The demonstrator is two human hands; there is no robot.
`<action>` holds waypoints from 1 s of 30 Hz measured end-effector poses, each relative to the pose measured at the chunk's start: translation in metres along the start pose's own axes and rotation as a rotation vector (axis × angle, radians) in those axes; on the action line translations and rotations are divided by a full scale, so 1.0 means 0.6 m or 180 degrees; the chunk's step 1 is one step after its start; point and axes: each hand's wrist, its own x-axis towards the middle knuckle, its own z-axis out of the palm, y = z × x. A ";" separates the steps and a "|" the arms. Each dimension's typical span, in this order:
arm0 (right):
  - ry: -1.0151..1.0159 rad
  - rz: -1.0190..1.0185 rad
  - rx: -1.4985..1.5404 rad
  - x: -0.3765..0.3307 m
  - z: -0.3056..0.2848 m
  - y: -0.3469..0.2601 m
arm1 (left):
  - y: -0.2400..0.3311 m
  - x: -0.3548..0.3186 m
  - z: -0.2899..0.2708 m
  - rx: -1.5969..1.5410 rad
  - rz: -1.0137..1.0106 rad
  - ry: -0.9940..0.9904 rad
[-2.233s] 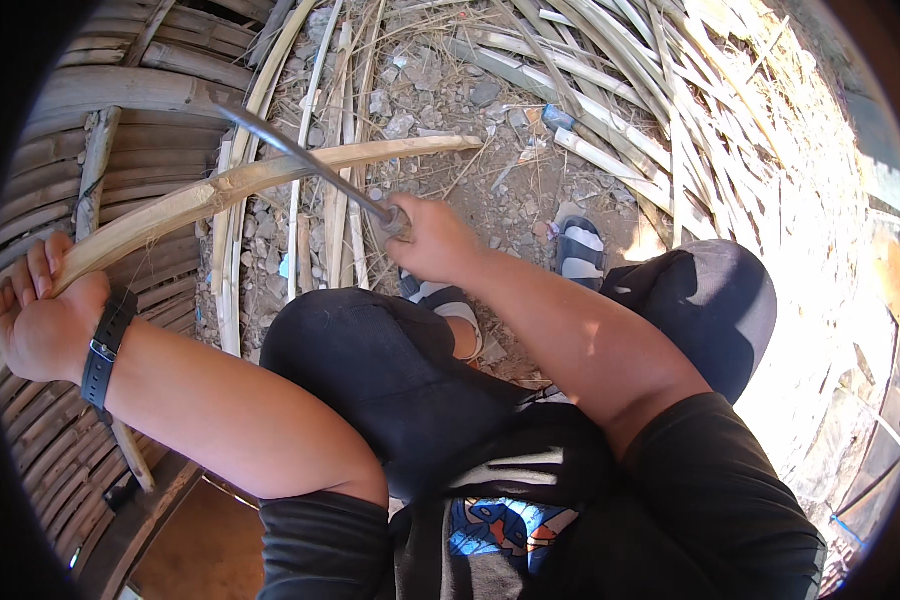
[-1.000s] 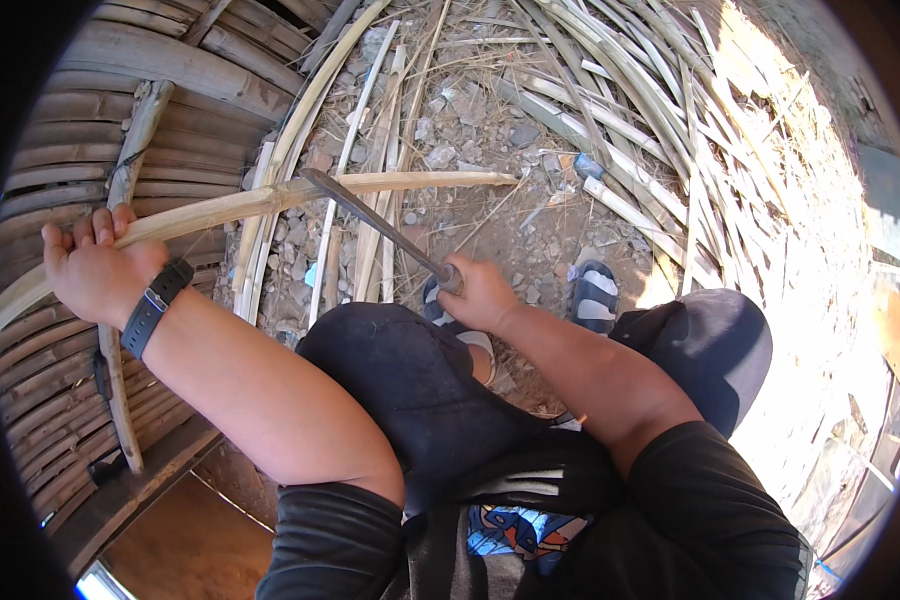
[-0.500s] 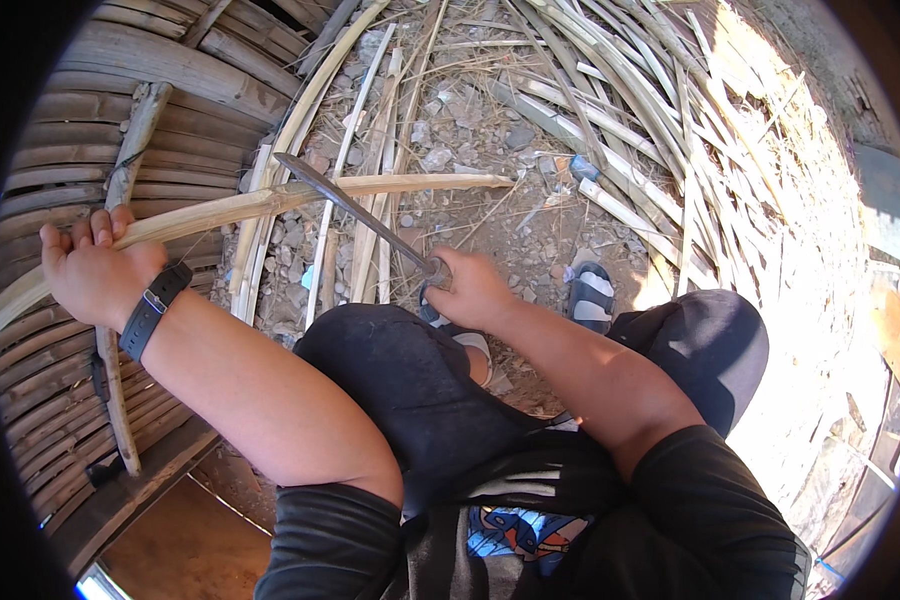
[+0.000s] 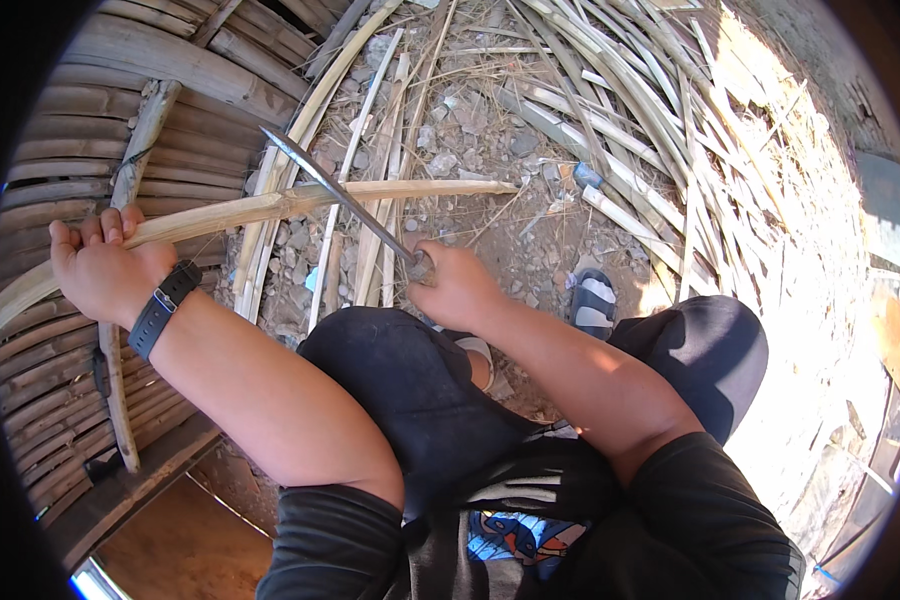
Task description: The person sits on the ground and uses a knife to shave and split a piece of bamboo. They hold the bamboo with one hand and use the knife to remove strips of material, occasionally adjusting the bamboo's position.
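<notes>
My left hand [image 4: 110,262] is closed round a long split bamboo strip [image 4: 250,209]. The strip runs from the left rim, bows slightly, and points right over the rubble; a knot shows near its middle. My right hand [image 4: 457,287] grips the handle of a long-bladed knife [image 4: 342,192]. Its dark narrow blade slants up and left, crossing over the strip beyond the knot. Whether the edge touches the bamboo I cannot tell. A dark watch strap [image 4: 163,308] circles my left wrist.
At the left stands a slatted bamboo wall [image 4: 80,150] with an upright pole [image 4: 135,160]. Several bamboo strips [image 4: 620,130] lie piled at the far right, others [image 4: 370,130] ahead of my knees. Stones and straw cover the ground [image 4: 500,230]. My sandalled foot [image 4: 594,303] rests there.
My right hand has shifted a little left and up with the knife, whose tip now lies farther left and higher. My left hand and the strip have barely moved.
</notes>
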 end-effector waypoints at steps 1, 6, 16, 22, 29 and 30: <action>0.0061 0.0008 -0.0002 -0.001 -0.001 -0.001 | 0.001 -0.003 0.006 -0.0014 0.0016 -0.0008; -0.0133 -0.0158 -0.0095 0.032 -0.028 0.051 | 0.008 -0.012 0.009 -0.0184 0.0020 -0.0293; 0.0102 -0.0186 0.0204 0.004 0.002 0.012 | 0.006 -0.001 0.007 -0.0306 -0.0130 -0.0295; -0.0087 -0.0187 0.0066 0.034 -0.039 0.015 | 0.019 -0.022 0.016 -0.0463 -0.0207 -0.0489; -0.0071 -0.0227 0.0070 0.028 -0.026 0.018 | 0.023 -0.028 0.018 -0.0411 -0.0135 -0.0436; -0.0066 -0.0247 0.0053 0.034 -0.028 0.021 | 0.024 -0.026 0.019 -0.0479 -0.0164 -0.0490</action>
